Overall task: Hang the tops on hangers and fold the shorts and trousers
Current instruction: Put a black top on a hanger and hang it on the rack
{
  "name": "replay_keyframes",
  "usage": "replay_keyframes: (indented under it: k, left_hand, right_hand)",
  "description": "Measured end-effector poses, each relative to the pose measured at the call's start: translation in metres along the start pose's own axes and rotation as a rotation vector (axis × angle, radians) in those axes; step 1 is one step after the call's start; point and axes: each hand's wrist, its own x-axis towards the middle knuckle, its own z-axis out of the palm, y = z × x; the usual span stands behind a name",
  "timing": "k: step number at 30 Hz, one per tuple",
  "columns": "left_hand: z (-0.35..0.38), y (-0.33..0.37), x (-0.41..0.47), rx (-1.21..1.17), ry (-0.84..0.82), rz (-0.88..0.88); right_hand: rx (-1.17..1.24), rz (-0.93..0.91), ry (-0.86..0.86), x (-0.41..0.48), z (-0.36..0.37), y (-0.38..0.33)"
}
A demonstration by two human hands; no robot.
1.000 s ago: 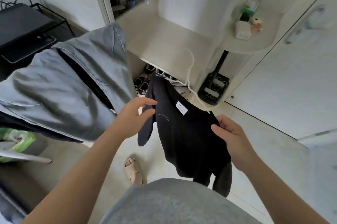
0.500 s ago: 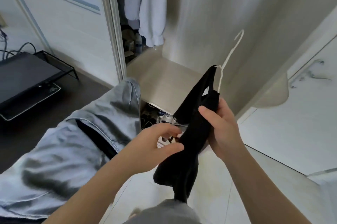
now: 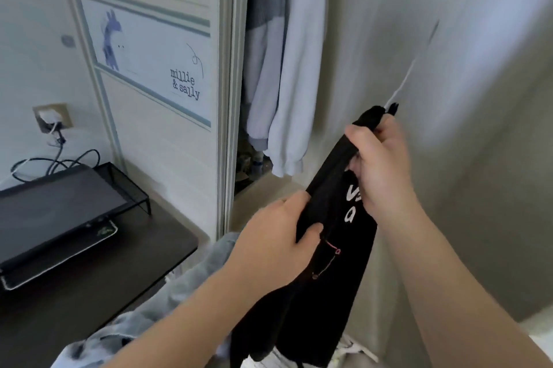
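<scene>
Black and flat, a device that may be a laptop (image 3: 59,218) lies on a mesh stand (image 3: 131,188) on the dark bench (image 3: 134,263) at the far left. Next to it stands the wardrobe door (image 3: 167,116) with a "millie & sally" print, and in the open gap beside it hang pale garments (image 3: 287,83). Low under the left forearm there is a pale blue denim garment (image 3: 191,287), probably trousers; what it rests on I cannot tell. The left hand (image 3: 275,248) is closed on the side edge of the black top (image 3: 332,263). The right hand (image 3: 383,170) clutches its bunched neck, so the top is held in the air in front of the wardrobe's pale side wall. From the neck a white hanger hook (image 3: 408,77) sticks up, blurred. I judge that the top is on its hanger and the step in hand is to hang it. The next move asks to lift the hook toward a rail inside the wardrobe, which is not visible, and to let the cloth drop straight.
</scene>
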Motion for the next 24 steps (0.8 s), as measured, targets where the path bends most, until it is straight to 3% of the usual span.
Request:
replay_keyframes:
  k: [5,16,24]
  left_hand:
    - [-0.035,-0.002,0.087,0.052,0.149,0.074]
    - [-0.112,0.051,0.276,0.246,0.282,0.268]
    - [-0.155,0.103,0.389,0.31,0.319,0.281]
  right_hand:
    - [0.028,-0.171,-0.081,0.093,0.029,-0.024]
    - [-0.069,-0.501,-0.125,0.281,0.035,-0.131]
    - [-0.162,-0.548,-0.136,0.397,0.028,-0.201]
